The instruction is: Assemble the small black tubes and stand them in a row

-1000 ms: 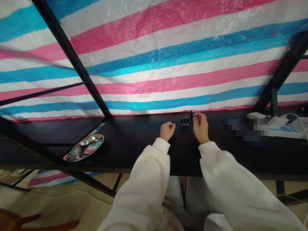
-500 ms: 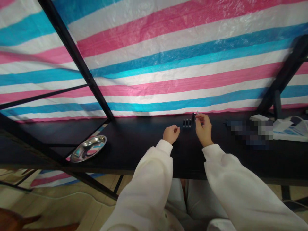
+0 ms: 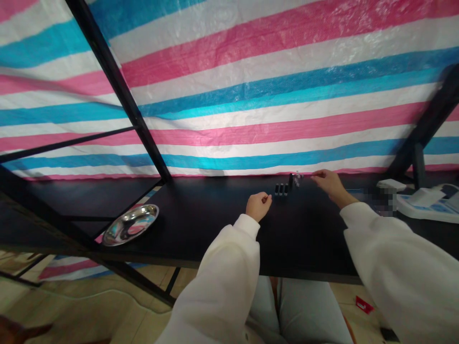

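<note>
My left hand (image 3: 258,206) hovers over the black tabletop with its fingers curled in and thumb and forefinger pressed together. Whatever it might hold is hidden. Just to its right, three small dark cylinders with pale ends (image 3: 281,189) stand in a row. Behind them rises a taller black piece (image 3: 291,180), with several tiny whitish bits (image 3: 297,178) beside it. My right hand (image 3: 330,185) is to the right of these bits, its fingers stretched out leftward and apart from them. No object shows between those fingers.
A shiny oval metal dish (image 3: 131,225) rests at the left, by a black metal frame (image 3: 118,91). White plugs and a power strip (image 3: 423,205) lie at the right near a blurred patch. Striped plastic sheeting (image 3: 251,119) hangs behind the table (image 3: 215,215).
My right hand has drawn back to the right, away from the black piece, uncovering the whitish bits. My left hand stays curled by the cylinders. The view has shifted slightly.
</note>
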Demonstrator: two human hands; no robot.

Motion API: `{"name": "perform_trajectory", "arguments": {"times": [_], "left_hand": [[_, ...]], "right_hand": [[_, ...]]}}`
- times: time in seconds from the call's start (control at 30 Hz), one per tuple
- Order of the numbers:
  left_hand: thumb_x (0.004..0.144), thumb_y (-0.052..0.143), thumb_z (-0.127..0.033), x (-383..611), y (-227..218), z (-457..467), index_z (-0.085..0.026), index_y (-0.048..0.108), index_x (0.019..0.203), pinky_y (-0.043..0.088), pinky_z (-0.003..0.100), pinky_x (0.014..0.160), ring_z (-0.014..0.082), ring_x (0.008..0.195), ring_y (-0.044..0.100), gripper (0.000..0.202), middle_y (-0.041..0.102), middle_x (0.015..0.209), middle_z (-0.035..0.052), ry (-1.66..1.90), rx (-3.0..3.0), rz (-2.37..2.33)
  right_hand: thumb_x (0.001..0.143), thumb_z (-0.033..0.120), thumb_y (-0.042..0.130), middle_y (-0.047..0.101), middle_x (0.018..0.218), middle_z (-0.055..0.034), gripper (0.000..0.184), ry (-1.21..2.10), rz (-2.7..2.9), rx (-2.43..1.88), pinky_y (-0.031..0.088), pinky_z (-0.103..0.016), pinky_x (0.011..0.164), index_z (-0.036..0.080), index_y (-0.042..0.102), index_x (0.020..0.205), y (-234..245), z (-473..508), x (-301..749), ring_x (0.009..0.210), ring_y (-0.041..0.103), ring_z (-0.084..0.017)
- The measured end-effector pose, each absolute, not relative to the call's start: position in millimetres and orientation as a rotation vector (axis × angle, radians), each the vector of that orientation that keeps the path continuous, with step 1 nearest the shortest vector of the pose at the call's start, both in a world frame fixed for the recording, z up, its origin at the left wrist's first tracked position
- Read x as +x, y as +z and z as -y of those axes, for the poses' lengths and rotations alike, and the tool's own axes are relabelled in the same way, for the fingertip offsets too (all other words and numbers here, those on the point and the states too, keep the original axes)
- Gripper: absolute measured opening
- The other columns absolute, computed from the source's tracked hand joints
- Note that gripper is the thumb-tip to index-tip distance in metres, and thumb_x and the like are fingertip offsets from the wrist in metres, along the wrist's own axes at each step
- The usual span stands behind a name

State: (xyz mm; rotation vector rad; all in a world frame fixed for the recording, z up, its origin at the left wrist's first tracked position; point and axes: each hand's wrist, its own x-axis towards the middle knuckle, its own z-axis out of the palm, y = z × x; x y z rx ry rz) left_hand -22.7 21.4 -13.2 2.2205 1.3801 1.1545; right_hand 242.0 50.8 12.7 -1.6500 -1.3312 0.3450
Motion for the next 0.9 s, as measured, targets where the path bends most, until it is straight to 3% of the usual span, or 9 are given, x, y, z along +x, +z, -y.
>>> {"name": "perform_trajectory", "arguments": {"times": [0.17, 0.4, 0.67, 0.9], "left_hand": [[0.079, 0.046, -0.031, -22.6, -12.8, -19.3, -0.016, 0.052, 0.054, 0.030, 0.021, 0.054, 0.0077, 0.050, 0.040, 0.030, 0.045, 0.051, -0.0028, 1.151, 2.202, -1.383], [0.080, 0.045, -0.033, -22.4, -11.0, -15.4, -0.015, 0.051, 0.055, 0.030, 0.021, 0.054, 0.0073, 0.049, 0.040, 0.031, 0.045, 0.051, -0.0031, 1.119, 2.185, -1.363], [0.080, 0.045, -0.032, -21.3, -6.8, -10.5, -0.015, 0.053, 0.057, 0.030, 0.021, 0.052, 0.0075, 0.049, 0.040, 0.030, 0.047, 0.051, -0.0025, 1.091, 2.149, -1.336], [0.080, 0.045, -0.032, -19.5, -2.6, -7.0, -0.015, 0.053, 0.056, 0.031, 0.021, 0.052, 0.0073, 0.049, 0.040, 0.031, 0.048, 0.051, -0.0023, 1.075, 2.165, -1.330]], "right_hand": [[0.060, 0.017, 0.063, 0.066, 0.074, -0.0083, 0.016, 0.445, 1.432, -1.780, 0.047, -0.028, 0.067, 0.011, 0.063, 0.075, -2.0, -56.7, 247.9, 0.074, 0.062, -0.020], [0.063, 0.021, 0.064, 0.068, 0.083, -0.0106, 0.022, 0.381, 1.569, -1.888, 0.046, -0.026, 0.072, 0.010, 0.066, 0.082, -18.0, -69.4, 239.9, 0.078, 0.063, -0.020], [0.067, 0.039, 0.061, 0.067, 0.084, -0.0102, 0.031, 0.167, 1.617, -1.984, 0.045, -0.029, 0.066, 0.013, 0.064, 0.085, -18.4, -80.1, 226.3, 0.078, 0.063, -0.022], [0.072, 0.043, 0.055, 0.067, 0.085, -0.0106, 0.031, 0.089, 1.616, -2.025, 0.042, -0.028, 0.063, 0.015, 0.063, 0.084, -14.9, -77.0, 219.1, 0.080, 0.062, -0.023]]}}
